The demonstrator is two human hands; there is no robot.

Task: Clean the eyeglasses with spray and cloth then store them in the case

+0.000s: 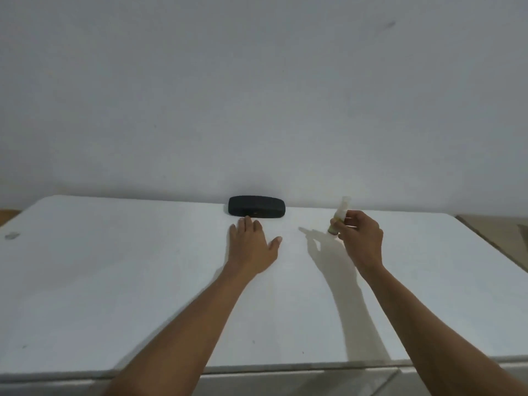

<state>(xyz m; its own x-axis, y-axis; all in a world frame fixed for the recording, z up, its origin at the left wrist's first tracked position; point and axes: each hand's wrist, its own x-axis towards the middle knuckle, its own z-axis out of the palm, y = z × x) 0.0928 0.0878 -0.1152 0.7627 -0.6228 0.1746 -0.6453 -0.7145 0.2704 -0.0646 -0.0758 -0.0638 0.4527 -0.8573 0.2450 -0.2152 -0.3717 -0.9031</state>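
White wall fills the background, and below it a pale worktop [143, 267] runs across the view. Against the wall at the back of the worktop lies the black eyeglass case [256, 206], closed, and everything else is placed from it. Just in front of the case the left hand [253, 245] lies flat, fingers [248, 222] straight and spread, their tips touching or nearly touching its front edge and gripping nothing. Off to the right of the case the right hand [361, 240] holds the small spray bottle [340, 215] upright, fingers curled around its body, lifted just above the surface.

Neither eyeglasses nor cloth shows anywhere; they may be inside the closed case, but that cannot be told. So the task looks barely begun: opening the case, spraying, wiping and storing all appear to remain. Nothing stands between the hands and the case. Far left of the case a small grey mark [11, 236] sits near the worktop's edge.
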